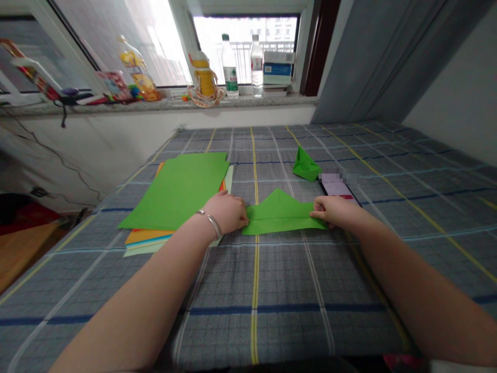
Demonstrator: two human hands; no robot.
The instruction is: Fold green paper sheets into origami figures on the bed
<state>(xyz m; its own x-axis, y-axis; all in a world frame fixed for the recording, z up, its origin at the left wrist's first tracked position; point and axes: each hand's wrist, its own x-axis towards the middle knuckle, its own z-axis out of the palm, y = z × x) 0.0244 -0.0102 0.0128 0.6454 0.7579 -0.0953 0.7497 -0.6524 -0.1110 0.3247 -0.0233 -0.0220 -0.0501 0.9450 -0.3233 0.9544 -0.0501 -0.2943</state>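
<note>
A partly folded green paper [280, 211], with a triangular peak and a folded-up bottom strip, lies on the checked grey bedsheet [279, 290]. My left hand [227, 211], with a silver bracelet on the wrist, has its fingers closed and pinches the paper's left end. At the paper's right end my right hand [337, 210] pinches the corner with its fingers curled. A finished green folded paper shape [306, 165] stands further back on the right.
A stack of coloured paper sheets [176, 194], green on top, lies left of my hands. A phone [337, 185] lies behind my right hand. Bottles [230, 67], a box and clutter stand on the windowsill [155, 105]. The bed's left edge drops to the floor.
</note>
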